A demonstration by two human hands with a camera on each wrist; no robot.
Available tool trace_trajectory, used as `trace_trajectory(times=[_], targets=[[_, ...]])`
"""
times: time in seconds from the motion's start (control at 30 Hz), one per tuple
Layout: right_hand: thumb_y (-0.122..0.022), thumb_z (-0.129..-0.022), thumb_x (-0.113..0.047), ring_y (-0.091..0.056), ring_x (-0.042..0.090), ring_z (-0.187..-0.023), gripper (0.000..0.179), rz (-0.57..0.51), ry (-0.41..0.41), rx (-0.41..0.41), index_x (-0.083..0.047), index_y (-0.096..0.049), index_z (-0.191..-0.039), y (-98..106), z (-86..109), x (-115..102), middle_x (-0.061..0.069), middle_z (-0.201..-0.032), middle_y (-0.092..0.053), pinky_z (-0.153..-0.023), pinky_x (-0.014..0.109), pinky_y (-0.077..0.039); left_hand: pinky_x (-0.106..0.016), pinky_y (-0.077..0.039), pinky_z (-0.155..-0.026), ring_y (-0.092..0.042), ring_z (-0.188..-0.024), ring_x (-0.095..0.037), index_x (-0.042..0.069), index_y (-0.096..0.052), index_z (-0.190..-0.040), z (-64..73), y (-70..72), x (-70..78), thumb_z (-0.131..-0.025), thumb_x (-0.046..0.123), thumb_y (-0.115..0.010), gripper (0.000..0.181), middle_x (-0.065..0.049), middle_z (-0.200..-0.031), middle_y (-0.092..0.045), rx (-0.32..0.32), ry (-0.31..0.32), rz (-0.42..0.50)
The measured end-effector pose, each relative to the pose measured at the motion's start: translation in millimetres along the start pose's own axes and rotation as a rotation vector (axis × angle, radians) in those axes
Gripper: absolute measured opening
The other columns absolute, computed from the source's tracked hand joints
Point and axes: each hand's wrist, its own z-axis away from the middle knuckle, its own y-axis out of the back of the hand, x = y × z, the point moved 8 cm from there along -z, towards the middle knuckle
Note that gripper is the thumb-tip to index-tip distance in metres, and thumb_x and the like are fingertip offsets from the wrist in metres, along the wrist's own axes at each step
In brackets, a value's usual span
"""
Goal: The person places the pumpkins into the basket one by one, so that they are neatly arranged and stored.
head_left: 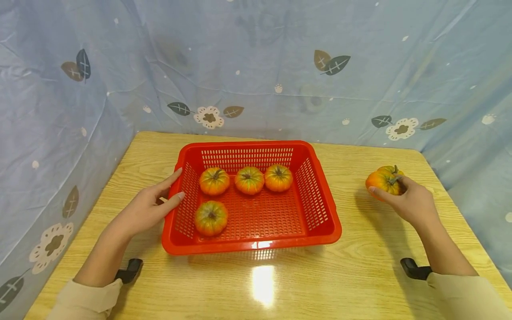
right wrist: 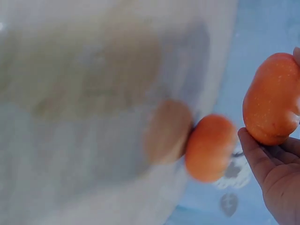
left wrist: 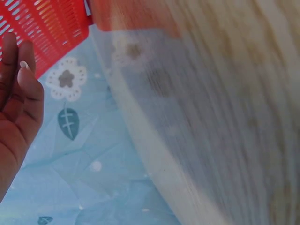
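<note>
My right hand [head_left: 416, 200] holds a small orange-green pumpkin [head_left: 382, 181] above the right side of the table, thumb on its near side. A second pumpkin [head_left: 390, 169] shows just behind it; in the right wrist view this other pumpkin [right wrist: 211, 147] stands on the tabletop, apart from the held one [right wrist: 272, 101]. My left hand [head_left: 150, 206] rests at the left rim of a red plastic basket [head_left: 256, 250], its fingers fairly straight and the thumb tip over the rim. Inside the basket, three pumpkins [head_left: 250, 180] line the back and one pumpkin [head_left: 211, 218] sits front left.
The basket stands on a glossy wood-grain table [head_left: 296, 284] that reflects light. Blue patterned cloth [head_left: 256, 66] hangs behind the table and along both sides. Black straps [head_left: 130, 271] are visible at the wrists.
</note>
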Motion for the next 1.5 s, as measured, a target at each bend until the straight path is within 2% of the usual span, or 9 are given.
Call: trace_trajectory(times=[0.1, 0.27, 0.37, 0.57, 0.7, 0.97, 1.23, 1.5], targets=[[-0.066, -0.093, -0.057, -0.052, 0.054, -0.106, 0.095, -0.016, 0.031, 0.013, 0.016, -0.038, -0.147, 2.0, -4.0, -17.7, 0.042, -0.128, -0.051, -0.08, 0.061, -0.048, -0.028, -0.055, -0.071, -0.064, -0.091, -0.02, 0.013, -0.029, -0.161, -0.2, -0.2, 0.2, -0.104, 0.027, -0.061, 0.067, -0.011, -0.105, -0.069, 0.001, 0.0, 0.003], [-0.069, -0.091, -0.056, -0.058, 0.043, -0.102, 0.086, -0.051, 0.101, 0.044, 0.008, -0.048, -0.144, 8.5, -10.9, -50.8, 0.032, -0.117, -0.062, -0.075, 0.048, -0.047, -0.028, -0.054, -0.073, -0.064, -0.088, -0.019, 0.014, -0.029, -0.161, -0.9, -0.6, -0.1, -0.104, 0.03, -0.06, 0.067, -0.008, -0.1, -0.069, 0.012, 0.005, -0.012], [-0.071, -0.091, -0.054, -0.06, 0.042, -0.106, 0.081, -0.084, 0.143, 0.05, 0.005, -0.052, -0.143, 13.3, -15.2, -71.7, 0.03, -0.118, -0.065, -0.075, 0.044, -0.047, -0.029, -0.053, -0.072, -0.064, -0.087, -0.019, 0.015, -0.03, -0.161, -1.0, -0.6, -1.0, -0.104, 0.031, -0.06, 0.066, -0.007, -0.099, -0.069, 0.02, 0.008, -0.016], [-0.075, -0.088, -0.053, -0.057, 0.041, -0.122, 0.08, -0.159, 0.219, 0.009, -0.004, -0.052, -0.147, 19.2, -20.8, -116.6, 0.024, -0.128, -0.064, -0.089, 0.052, -0.046, -0.028, -0.052, -0.072, -0.063, -0.087, -0.019, 0.016, -0.03, -0.161, -0.1, 0.1, -0.7, -0.104, 0.03, -0.06, 0.066, -0.007, -0.1, -0.068, 0.022, 0.01, -0.009], [-0.079, -0.085, -0.053, -0.055, 0.037, -0.125, 0.083, -0.194, 0.269, -0.04, -0.008, -0.05, -0.149, 17.2, -23.0, -147.3, 0.02, -0.132, -0.062, -0.096, 0.058, -0.043, -0.028, -0.053, -0.071, -0.063, -0.087, -0.019, 0.015, -0.029, -0.161, 0.3, 0.0, -1.4, -0.104, 0.029, -0.061, 0.067, -0.008, -0.102, -0.068, 0.018, 0.017, -0.002], [-0.083, -0.082, -0.049, -0.06, 0.032, -0.122, 0.08, -0.22, 0.413, -0.095, -0.009, -0.055, -0.145, -1.6, -25.2, -197.3, 0.011, -0.134, -0.063, -0.101, 0.054, -0.044, -0.028, -0.054, -0.074, -0.064, -0.089, -0.019, 0.015, -0.029, -0.161, -0.3, -0.6, -2.1, -0.104, 0.03, -0.061, 0.068, -0.009, -0.103, -0.068, 0.019, 0.021, -0.007], [-0.088, -0.08, -0.039, -0.065, 0.028, -0.101, 0.069, -0.197, 0.553, -0.14, -0.006, -0.062, -0.134, -23.0, -19.2, -237.3, 0.008, -0.111, -0.07, -0.088, 0.046, -0.053, -0.029, -0.054, -0.072, -0.065, -0.085, -0.018, 0.016, -0.029, -0.162, -1.7, -1.6, -3.7, -0.103, 0.031, -0.061, 0.069, -0.009, -0.105, -0.067, 0.012, 0.03, 0.004], [-0.088, -0.075, -0.051, -0.062, 0.021, -0.1, 0.083, -0.105, 0.632, -0.254, -0.005, -0.06, -0.138, -52.5, -12.4, -266.0, 0.004, -0.117, -0.068, -0.089, 0.04, -0.052, -0.029, -0.055, -0.072, -0.065, -0.086, -0.019, 0.016, -0.029, -0.161, -1.1, -1.9, -4.5, -0.103, 0.03, -0.062, 0.068, -0.011, -0.107, -0.067, 0.011, 0.029, 0.03]])
